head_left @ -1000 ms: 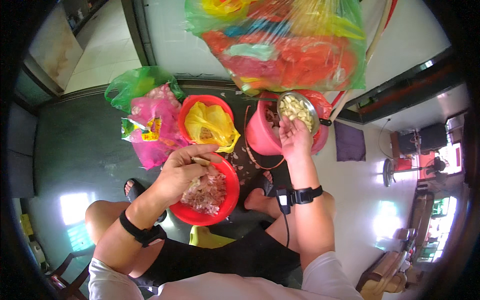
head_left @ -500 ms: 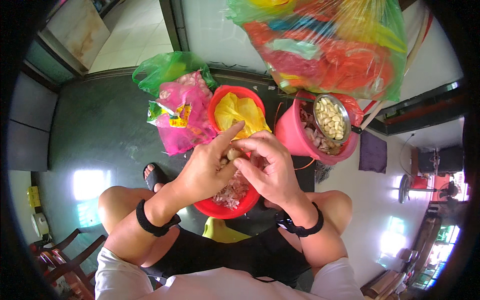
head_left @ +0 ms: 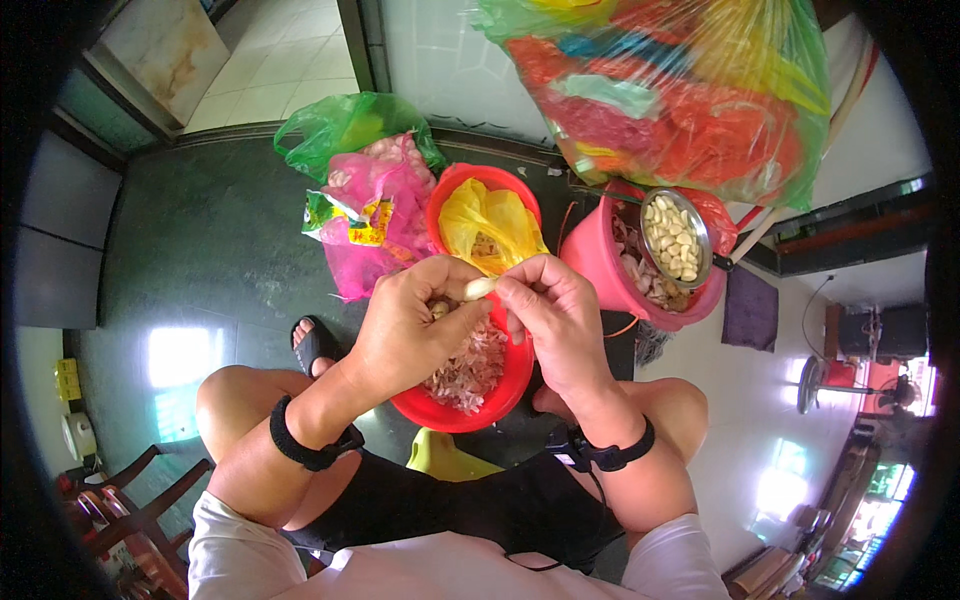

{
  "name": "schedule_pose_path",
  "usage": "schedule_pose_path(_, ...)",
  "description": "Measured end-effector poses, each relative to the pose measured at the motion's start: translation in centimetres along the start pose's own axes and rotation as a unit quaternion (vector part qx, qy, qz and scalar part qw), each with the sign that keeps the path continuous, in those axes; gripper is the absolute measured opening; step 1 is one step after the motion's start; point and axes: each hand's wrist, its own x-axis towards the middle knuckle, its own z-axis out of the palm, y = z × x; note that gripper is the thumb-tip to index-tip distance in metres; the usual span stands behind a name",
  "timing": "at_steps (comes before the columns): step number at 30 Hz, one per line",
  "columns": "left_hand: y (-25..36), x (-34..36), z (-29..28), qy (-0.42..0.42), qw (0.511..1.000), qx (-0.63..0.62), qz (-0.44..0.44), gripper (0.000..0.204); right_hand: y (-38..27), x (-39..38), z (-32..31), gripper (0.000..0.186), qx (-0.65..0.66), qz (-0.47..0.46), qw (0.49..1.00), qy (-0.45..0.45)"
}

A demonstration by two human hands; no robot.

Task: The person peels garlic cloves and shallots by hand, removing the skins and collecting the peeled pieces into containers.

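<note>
A pale garlic clove (head_left: 480, 288) sits between the fingertips of both hands. My left hand (head_left: 405, 320) pinches its left end with thumb and index finger. More cloves (head_left: 438, 310) show in the curl of that palm, partly hidden. At the clove's other end, my right hand (head_left: 560, 325) grips it between thumb and bent fingers. Below both hands stands a red basin (head_left: 518, 385) holding a heap of papery garlic skins (head_left: 466, 368). Just beyond is a second red basin (head_left: 433, 218), lined with a yellow plastic bag (head_left: 485, 215) whose contents are mostly hidden.
Far right, a pink bucket (head_left: 588, 255) holds skins, with a metal strainer or pan of peeled cloves (head_left: 675, 240) over it. A pink net bag of garlic (head_left: 385, 195) lies far left beside a green bag (head_left: 345, 130). A large bag of coloured plastic (head_left: 670, 100) stands behind the bucket.
My left index finger, stretched out before, has bent in to pinch. The clove now shows pale between both hands' fingertips. The view has shifted slightly, and more of the skins shows.
</note>
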Motion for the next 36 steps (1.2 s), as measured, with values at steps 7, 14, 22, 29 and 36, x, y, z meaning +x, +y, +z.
schedule_pose_path(7,1.6,-0.4,-0.8,0.037,0.995,0.089,0.025,0.031,1.0,0.4,-0.2,0.015,0.306,0.201,0.929,-0.06)
schedule_pose_path(14,1.4,0.1,-1.1,0.051,0.985,0.078,0.146,0.032,1.3,-0.2,1.0,0.014,0.39,0.239,0.884,-0.095)
schedule_pose_path(22,2.2,-0.6,-1.3,0.035,0.998,0.055,0.018,0.029,0.3,-0.6,1.7,0.012,0.078,0.076,0.993,-0.053)
schedule_pose_path(29,1.1,0.3,-1.6,0.082,0.983,0.109,0.12,0.037,-1.1,-1.1,1.2,0.011,-0.044,-0.048,0.998,0.018)
schedule_pose_path(36,1.6,0.2,-1.7,0.06,0.961,0.204,0.177,0.034,-0.1,-0.6,1.1,0.013,-0.115,-0.069,0.99,0.037)
